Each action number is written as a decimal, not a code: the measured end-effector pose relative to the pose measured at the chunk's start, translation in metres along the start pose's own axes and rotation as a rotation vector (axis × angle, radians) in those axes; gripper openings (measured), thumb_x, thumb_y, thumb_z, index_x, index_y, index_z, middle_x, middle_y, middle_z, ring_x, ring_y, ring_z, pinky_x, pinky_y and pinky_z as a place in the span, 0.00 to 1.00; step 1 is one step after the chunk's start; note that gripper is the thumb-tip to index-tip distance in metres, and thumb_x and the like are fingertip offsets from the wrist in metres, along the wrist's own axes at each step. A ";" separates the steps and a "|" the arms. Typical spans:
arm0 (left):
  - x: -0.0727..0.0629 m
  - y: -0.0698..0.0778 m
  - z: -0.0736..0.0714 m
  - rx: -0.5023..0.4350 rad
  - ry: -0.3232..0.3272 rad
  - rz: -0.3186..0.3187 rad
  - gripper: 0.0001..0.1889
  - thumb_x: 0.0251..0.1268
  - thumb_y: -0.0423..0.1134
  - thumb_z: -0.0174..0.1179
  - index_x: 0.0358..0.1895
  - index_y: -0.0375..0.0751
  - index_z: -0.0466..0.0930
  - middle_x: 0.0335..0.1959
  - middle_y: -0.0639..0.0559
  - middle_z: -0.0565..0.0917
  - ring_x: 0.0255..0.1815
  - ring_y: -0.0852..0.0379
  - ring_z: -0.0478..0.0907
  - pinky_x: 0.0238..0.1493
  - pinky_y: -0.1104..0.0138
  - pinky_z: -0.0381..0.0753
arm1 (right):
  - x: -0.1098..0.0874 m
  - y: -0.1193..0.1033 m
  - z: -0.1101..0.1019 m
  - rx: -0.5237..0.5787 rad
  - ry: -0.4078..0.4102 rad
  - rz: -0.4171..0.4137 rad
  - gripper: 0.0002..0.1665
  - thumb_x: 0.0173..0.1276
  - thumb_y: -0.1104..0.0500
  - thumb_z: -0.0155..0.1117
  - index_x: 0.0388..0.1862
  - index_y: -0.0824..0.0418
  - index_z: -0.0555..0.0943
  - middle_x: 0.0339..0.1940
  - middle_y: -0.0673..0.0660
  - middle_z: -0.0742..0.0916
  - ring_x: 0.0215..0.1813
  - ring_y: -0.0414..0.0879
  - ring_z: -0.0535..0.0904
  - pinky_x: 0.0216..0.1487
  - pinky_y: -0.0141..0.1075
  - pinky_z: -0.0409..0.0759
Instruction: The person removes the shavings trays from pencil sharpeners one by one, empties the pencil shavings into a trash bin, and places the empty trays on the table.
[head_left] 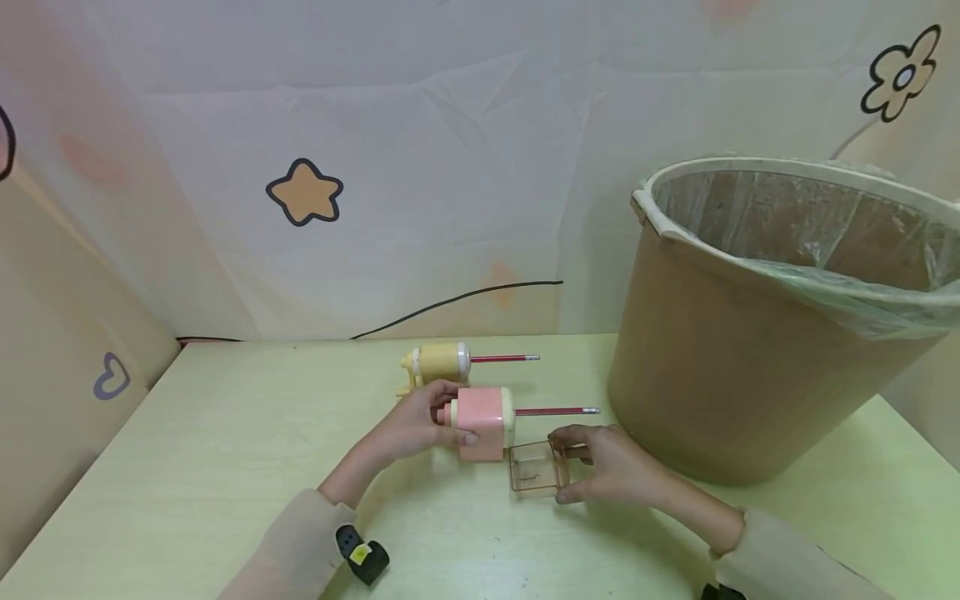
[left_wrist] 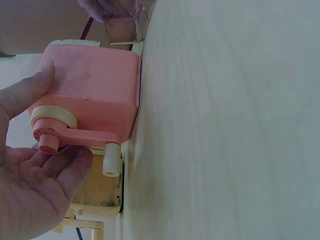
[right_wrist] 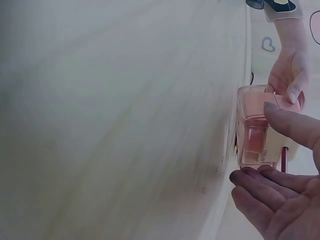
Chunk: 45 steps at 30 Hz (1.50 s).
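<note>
The far fingertips of the left hand [head_left: 420,421] are partly hidden behind the pink sharpener [head_left: 482,425]; the thumb lies on its near side, and the hand grips it at its left end. The crank [left_wrist: 92,136] and its white knob [left_wrist: 112,160] on that end show clearly only in the left wrist view. A red pencil [head_left: 555,411] sticks out to the right, its tip out of sight inside.

Faint lettering [right_wrist: 264,156] appears by the clear drawer [head_left: 534,490] in the right wrist view, too small to read. A small hooked shape within the drawer is hard to make out.

The right hand [head_left: 611,462] pinches the drawer's right end between thumb and fingers. The drawer is just to the near right of the pink sharpener; whether the two touch cannot be told.

On the far side of the left hand is a yellow sharpener [head_left: 438,361], its near part covered, with another red pencil [head_left: 502,358] pointing right. At the right of the surface [head_left: 262,450] stands a brown bin [head_left: 712,358] with a plastic liner [head_left: 847,292], cut off by the right edge.
</note>
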<state>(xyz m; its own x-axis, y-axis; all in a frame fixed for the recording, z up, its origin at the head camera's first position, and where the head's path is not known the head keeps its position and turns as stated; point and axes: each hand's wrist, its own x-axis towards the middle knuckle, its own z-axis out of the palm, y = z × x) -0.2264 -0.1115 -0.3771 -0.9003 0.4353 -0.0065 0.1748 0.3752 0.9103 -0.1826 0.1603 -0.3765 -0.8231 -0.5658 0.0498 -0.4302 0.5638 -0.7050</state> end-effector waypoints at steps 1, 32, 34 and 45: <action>0.000 0.000 0.000 0.002 0.001 -0.001 0.34 0.45 0.35 0.70 0.58 0.30 0.66 0.46 0.45 0.78 0.44 0.54 0.75 0.46 0.63 0.75 | 0.000 0.000 0.000 -0.011 0.001 -0.002 0.38 0.43 0.60 0.76 0.52 0.77 0.72 0.49 0.68 0.80 0.48 0.59 0.79 0.49 0.42 0.76; 0.001 0.002 0.000 0.004 0.000 0.001 0.34 0.44 0.34 0.71 0.57 0.30 0.66 0.47 0.45 0.78 0.44 0.55 0.75 0.45 0.64 0.74 | -0.001 0.000 -0.001 -0.225 0.010 0.025 0.36 0.39 0.53 0.77 0.48 0.67 0.77 0.41 0.56 0.85 0.45 0.49 0.81 0.48 0.44 0.73; 0.001 0.003 0.000 0.015 -0.004 0.006 0.34 0.45 0.34 0.70 0.57 0.30 0.66 0.47 0.45 0.78 0.44 0.55 0.74 0.46 0.63 0.74 | -0.001 0.000 -0.001 -0.229 0.009 0.027 0.37 0.39 0.52 0.77 0.49 0.67 0.76 0.41 0.56 0.85 0.45 0.49 0.81 0.48 0.44 0.73; -0.001 0.004 -0.004 0.095 -0.055 0.083 0.36 0.45 0.33 0.70 0.60 0.29 0.64 0.52 0.42 0.76 0.51 0.50 0.74 0.51 0.61 0.74 | -0.005 -0.003 -0.004 -0.180 -0.020 0.026 0.45 0.40 0.51 0.77 0.55 0.72 0.72 0.46 0.61 0.83 0.48 0.54 0.80 0.48 0.45 0.75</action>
<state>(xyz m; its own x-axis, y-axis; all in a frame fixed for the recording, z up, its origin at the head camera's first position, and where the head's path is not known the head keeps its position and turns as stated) -0.2267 -0.1133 -0.3720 -0.8585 0.5111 0.0420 0.2869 0.4109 0.8654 -0.1787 0.1638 -0.3719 -0.8279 -0.5605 0.0181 -0.4700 0.6759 -0.5676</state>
